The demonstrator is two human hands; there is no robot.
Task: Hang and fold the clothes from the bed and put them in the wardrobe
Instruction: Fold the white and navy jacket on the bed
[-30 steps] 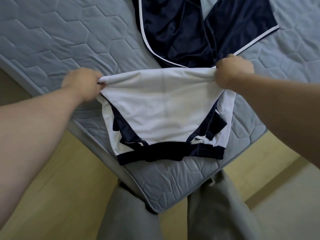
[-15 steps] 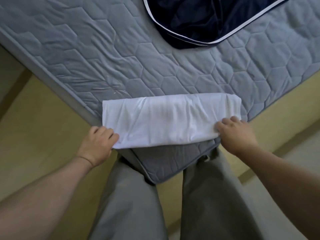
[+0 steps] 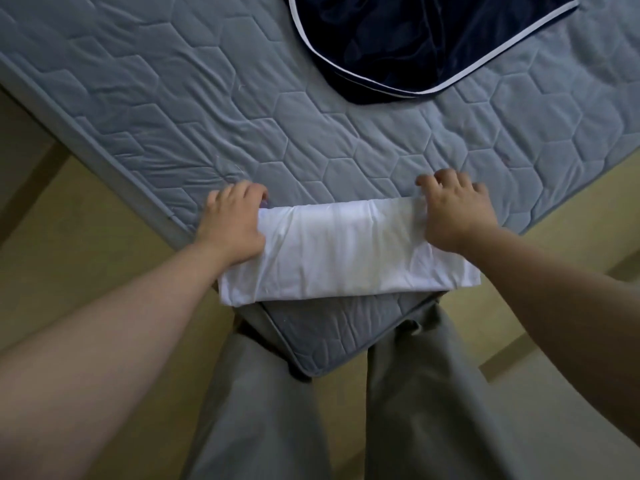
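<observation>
At the near corner of the bed (image 3: 138, 98), the left hand (image 3: 232, 220) and right hand (image 3: 453, 209) grip the far ends of a folded white shirt (image 3: 346, 251). A navy garment (image 3: 415, 46) lies unfolded beyond, and the wardrobe trip apparently remains.

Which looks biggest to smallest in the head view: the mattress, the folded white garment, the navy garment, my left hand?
1. mattress
2. folded white garment and navy garment: about alike; the navy one is cut off by the frame
3. left hand
</observation>
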